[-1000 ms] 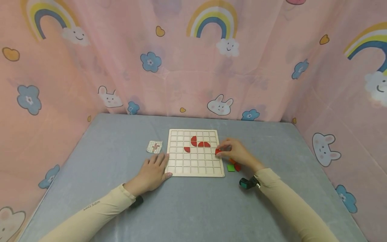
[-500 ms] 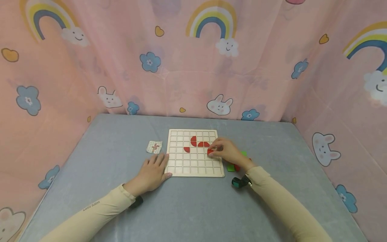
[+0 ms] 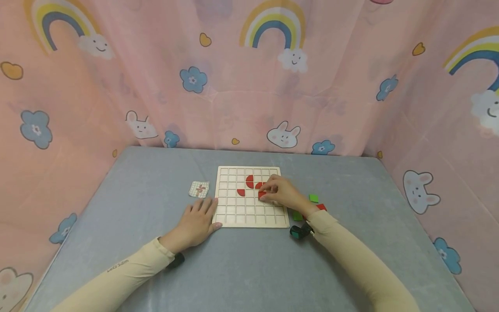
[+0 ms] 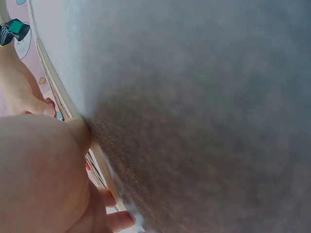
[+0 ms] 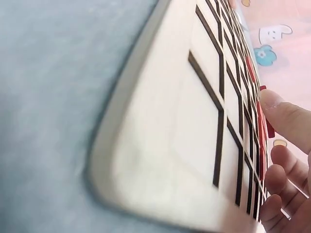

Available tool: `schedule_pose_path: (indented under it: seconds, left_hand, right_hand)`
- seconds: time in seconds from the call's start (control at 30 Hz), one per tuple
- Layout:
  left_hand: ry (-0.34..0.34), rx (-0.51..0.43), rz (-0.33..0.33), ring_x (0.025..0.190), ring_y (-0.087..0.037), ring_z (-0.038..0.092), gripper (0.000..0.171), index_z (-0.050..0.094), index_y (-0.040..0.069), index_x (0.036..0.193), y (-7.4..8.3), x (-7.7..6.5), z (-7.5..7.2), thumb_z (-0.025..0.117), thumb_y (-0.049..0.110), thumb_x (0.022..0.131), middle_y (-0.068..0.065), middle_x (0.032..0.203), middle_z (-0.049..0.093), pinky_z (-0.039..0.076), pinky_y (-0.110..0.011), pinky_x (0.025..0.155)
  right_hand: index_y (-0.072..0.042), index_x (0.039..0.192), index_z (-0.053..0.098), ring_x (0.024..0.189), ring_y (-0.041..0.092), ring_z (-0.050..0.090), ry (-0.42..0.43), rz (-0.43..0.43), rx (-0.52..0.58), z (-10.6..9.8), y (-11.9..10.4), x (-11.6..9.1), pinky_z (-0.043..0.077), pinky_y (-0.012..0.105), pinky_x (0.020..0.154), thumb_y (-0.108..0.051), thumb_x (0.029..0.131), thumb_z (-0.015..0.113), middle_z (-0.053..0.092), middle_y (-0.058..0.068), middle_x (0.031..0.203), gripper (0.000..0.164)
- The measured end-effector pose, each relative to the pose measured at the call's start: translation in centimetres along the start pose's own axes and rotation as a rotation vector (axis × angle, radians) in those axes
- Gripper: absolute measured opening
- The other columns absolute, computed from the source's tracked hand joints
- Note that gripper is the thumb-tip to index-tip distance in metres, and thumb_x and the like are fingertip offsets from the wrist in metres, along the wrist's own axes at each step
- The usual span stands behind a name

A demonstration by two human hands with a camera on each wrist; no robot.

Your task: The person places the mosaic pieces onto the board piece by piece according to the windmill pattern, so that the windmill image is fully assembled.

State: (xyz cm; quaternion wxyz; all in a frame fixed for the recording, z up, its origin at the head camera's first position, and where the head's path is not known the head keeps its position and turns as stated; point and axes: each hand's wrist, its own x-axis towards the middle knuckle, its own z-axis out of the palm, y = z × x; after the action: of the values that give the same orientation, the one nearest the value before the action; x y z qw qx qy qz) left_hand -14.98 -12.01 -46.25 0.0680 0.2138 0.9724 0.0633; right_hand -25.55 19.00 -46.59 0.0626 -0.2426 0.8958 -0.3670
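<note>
A wooden grid board point(image 3: 249, 212) lies on the grey table. Several red quarter-round tiles are set in its cells, among them one tile point(image 3: 241, 193) left of centre and a stacked pair point(image 3: 250, 181) above it. Over the board, my right hand point(image 3: 286, 194) pinches another red tile point(image 3: 261, 196) between thumb and fingers, just below the row of red tiles. The right wrist view shows this tile point(image 5: 268, 124) tilted behind the thumb. My left hand point(image 3: 196, 222) rests flat at the board's left edge, fingers spread and thumb at the lower left corner.
A small pattern card point(image 3: 199, 189) with a red pinwheel figure lies left of the board. To the right are loose tiles: a green square point(image 3: 313, 198), another green one point(image 3: 297, 216) and a red one point(image 3: 321, 207). A patterned pink curtain point(image 3: 234, 108) stands behind the table.
My right hand has carried the red tile leftward from the board's right edge to near its middle, uncovering loose tiles on the right. My left hand has stayed put.
</note>
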Motion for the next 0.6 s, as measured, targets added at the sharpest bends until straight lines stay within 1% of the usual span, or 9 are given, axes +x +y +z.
schedule_pose_path:
  seconds: [0.13,0.23,0.33,0.47,0.53,0.6]
  left_hand:
    - [-0.008,0.003,-0.002,0.148,-0.051,0.037,0.072,0.037,-0.007,0.16,0.0,0.0,0.0,0.057,0.04,0.11,-0.029,0.164,0.038,0.038,-0.067,0.111]
    - [-0.005,0.002,-0.001,0.148,-0.051,0.038,0.072,0.037,-0.007,0.16,0.0,0.0,0.0,0.057,0.04,0.11,-0.029,0.164,0.038,0.038,-0.067,0.111]
    - [0.004,0.0,-0.002,0.148,-0.051,0.038,0.072,0.037,-0.007,0.16,0.0,0.1,0.1,0.058,0.039,0.11,-0.029,0.163,0.039,0.038,-0.067,0.111]
    - [0.008,-0.003,-0.003,0.148,-0.051,0.038,0.072,0.038,-0.007,0.16,0.0,0.1,0.2,0.058,0.039,0.109,-0.029,0.163,0.039,0.038,-0.067,0.111]
    - [0.009,-0.004,-0.002,0.147,-0.051,0.038,0.072,0.038,-0.008,0.16,-0.1,0.1,0.2,0.058,0.039,0.109,-0.029,0.163,0.04,0.039,-0.067,0.11]
    - [0.012,-0.006,0.0,0.147,-0.051,0.038,0.072,0.038,-0.008,0.159,-0.1,0.0,0.2,0.058,0.039,0.109,-0.029,0.162,0.04,0.039,-0.067,0.11]
  right_hand:
    - [-0.011,0.109,0.084,0.089,0.018,0.053,-0.005,-0.005,0.009,0.3,-0.3,0.6,0.043,0.032,0.077,-0.02,0.089,0.088,0.062,0.001,0.1,0.022]
    - [-0.011,0.11,0.084,0.091,0.019,0.054,-0.008,-0.014,0.02,0.5,-0.7,1.0,0.044,0.034,0.08,-0.018,0.09,0.087,0.062,0.002,0.103,0.021]
    - [-0.011,0.11,0.084,0.097,0.02,0.054,-0.011,-0.018,0.002,0.7,-1.1,1.5,0.045,0.036,0.085,-0.019,0.092,0.086,0.062,0.003,0.107,0.02]
    - [-0.011,0.108,0.084,0.108,0.024,0.054,-0.014,-0.051,-0.039,0.9,-1.4,2.1,0.046,0.04,0.094,-0.02,0.09,0.088,0.063,0.004,0.112,0.021]
    - [-0.01,0.107,0.084,0.111,0.025,0.054,-0.016,-0.078,-0.049,1.0,-1.4,2.3,0.046,0.043,0.097,-0.02,0.089,0.089,0.063,0.006,0.114,0.021]
    - [-0.01,0.106,0.084,0.114,0.027,0.054,-0.019,-0.088,-0.051,1.1,-1.4,2.5,0.046,0.046,0.1,-0.019,0.088,0.089,0.063,0.007,0.116,0.021]
